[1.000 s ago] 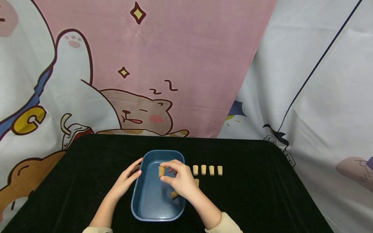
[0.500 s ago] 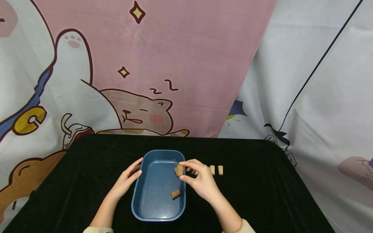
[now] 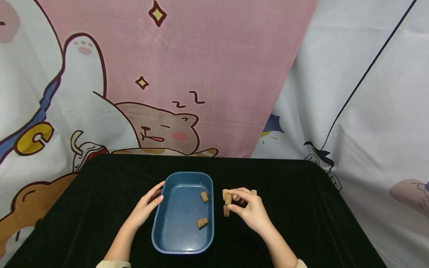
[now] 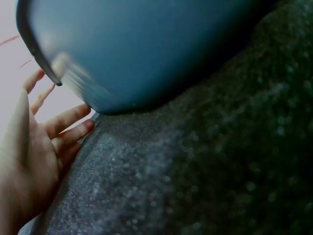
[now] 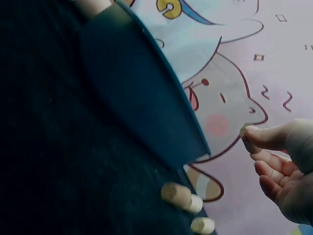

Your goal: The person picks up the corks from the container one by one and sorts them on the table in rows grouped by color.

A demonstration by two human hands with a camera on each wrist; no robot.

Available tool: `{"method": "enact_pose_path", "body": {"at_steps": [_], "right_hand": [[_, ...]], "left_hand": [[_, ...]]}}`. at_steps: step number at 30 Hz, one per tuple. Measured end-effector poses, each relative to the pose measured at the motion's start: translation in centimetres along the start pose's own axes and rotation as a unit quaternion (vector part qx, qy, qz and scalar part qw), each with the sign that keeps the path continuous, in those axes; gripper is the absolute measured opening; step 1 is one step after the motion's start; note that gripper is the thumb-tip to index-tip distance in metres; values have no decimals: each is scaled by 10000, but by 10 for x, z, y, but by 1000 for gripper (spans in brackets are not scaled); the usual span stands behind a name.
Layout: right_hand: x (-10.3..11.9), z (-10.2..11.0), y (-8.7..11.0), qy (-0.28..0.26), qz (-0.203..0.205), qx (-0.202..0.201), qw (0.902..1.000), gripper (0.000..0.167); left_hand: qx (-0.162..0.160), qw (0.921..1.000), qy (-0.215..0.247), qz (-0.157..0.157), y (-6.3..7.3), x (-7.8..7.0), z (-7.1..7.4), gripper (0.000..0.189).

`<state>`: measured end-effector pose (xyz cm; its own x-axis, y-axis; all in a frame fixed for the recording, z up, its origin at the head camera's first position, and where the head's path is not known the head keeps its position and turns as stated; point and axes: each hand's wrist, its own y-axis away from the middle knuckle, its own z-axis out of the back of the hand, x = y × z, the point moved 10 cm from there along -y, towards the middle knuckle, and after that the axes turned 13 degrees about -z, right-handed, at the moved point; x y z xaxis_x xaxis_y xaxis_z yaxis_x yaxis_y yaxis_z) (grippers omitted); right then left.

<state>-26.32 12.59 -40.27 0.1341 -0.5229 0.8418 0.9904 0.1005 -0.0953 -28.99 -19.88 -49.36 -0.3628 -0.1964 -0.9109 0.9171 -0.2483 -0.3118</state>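
Note:
My right hand [image 3: 253, 213] pinches a small tapered cork stopper [image 3: 228, 198] between thumb and fingertips, just right of the blue plastic bin [image 3: 177, 208]. In the right wrist view that cork [image 5: 249, 139] stands out above the black cloth. Two corks lie inside the bin: one near its upper right wall [image 3: 204, 197], another lower down [image 3: 202, 223]. My left hand [image 3: 142, 209] lies along the bin's left side, fingers extended with the tips at its wall, as the left wrist view also shows.
On the black cloth [image 3: 285, 223] right of the bin stands a row of corks, partly hidden by my right hand, including a left one [image 3: 224, 193] and a right one [image 3: 254, 192]. A nearer cork [image 3: 226, 211] stands in front. A cartoon-printed curtain [image 3: 228, 74] hangs behind.
My right hand has moved right with the cork, from over the bin to beside the row. The bin's upper right cork, hidden a second ago, now shows. My left hand stays put.

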Motion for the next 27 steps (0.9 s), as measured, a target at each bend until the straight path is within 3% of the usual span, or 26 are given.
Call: {"method": "enact_pose_path", "body": {"at_steps": [11,20,27], "right_hand": [[-48,5,-1,447,-664,84,9968,39],[-72,-1,-4,488,-816,382,9947,41],[-87,-8,-8,628,-889,500,9928,42]], "left_hand": [[6,10000,-7,23,0,0,1,51],[43,9999,-36,154,1,2,-1,52],[-21,9999,-84,51,0,1,0,52]]}}
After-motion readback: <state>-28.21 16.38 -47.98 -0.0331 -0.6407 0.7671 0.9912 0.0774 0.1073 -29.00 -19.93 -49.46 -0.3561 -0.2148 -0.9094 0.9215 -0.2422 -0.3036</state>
